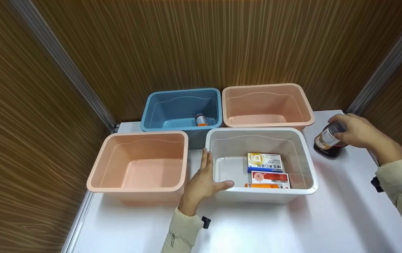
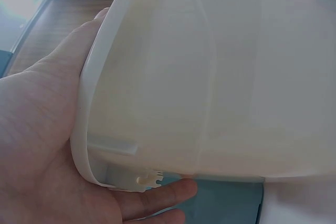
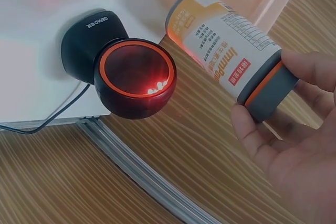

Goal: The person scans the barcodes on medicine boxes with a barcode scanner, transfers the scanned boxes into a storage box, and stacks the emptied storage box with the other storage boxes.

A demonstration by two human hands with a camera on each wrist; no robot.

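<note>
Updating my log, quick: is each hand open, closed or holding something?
Left hand: open, resting against the white bin.
Right hand: closed, holding the bottle by its cap.

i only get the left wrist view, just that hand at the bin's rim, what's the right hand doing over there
Observer: The right hand grips a bottle by its grey cap.

Operator: anything close to it

Observer: Yes, a black scanner-like device beside it, with a red glow on its round face.

Operator: ok and what's inside the white bin

Observer: A yellow-and-white box and a red-and-white box are among the things in it, near its right side.
</note>
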